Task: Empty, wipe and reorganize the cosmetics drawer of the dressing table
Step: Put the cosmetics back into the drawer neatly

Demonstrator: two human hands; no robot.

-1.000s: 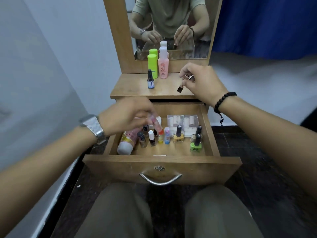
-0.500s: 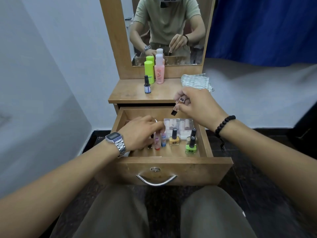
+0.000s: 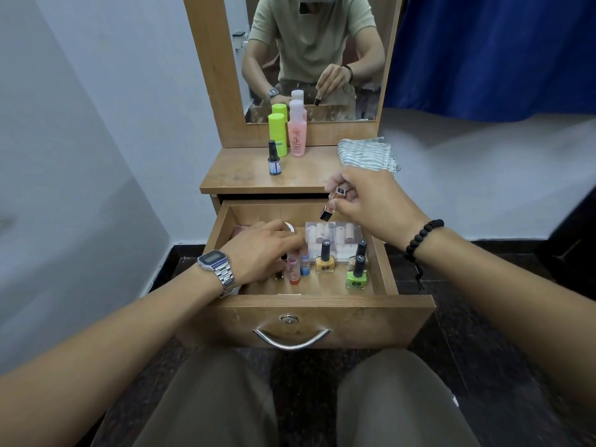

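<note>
The left hand (image 3: 261, 250) covers the drawer's (image 3: 322, 312) nine-o'clock half, hiding what its fingers touch. The label on the small bottle (image 3: 332, 203) in the right hand (image 3: 371, 201) is too small to read. The mirror (image 3: 314, 59) is cut off at twelve o'clock.

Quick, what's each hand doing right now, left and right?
Left hand: down in the drawer among the small bottles; whether it grips one cannot be told.
Right hand: pinching a small dark-capped vial above the drawer.
</note>
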